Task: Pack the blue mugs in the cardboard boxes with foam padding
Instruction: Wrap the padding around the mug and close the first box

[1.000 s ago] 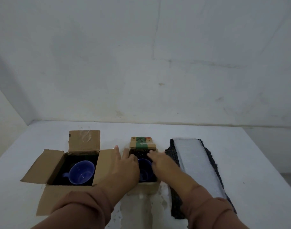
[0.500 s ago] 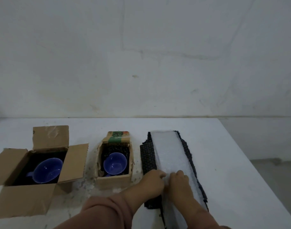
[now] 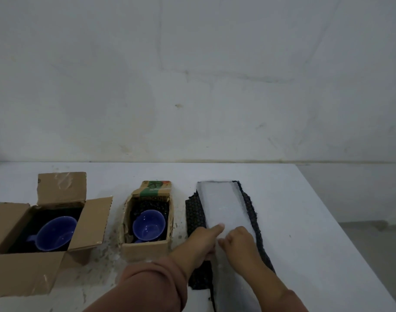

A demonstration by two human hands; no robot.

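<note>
Both hands, left [image 3: 202,238] and right [image 3: 239,240], press white foam [image 3: 221,204] beside boxed mug [image 3: 148,225].

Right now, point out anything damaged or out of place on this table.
The small cardboard box is torn and ragged along its left wall. White crumbs litter the table between the two boxes. Both mugs sit upright in their boxes.

No text can be read anywhere. The raised back flap [image 3: 155,188] of the small cardboard box [image 3: 145,249] carries a green and orange printed mark, too blurred to make out as letters or a brand
</note>
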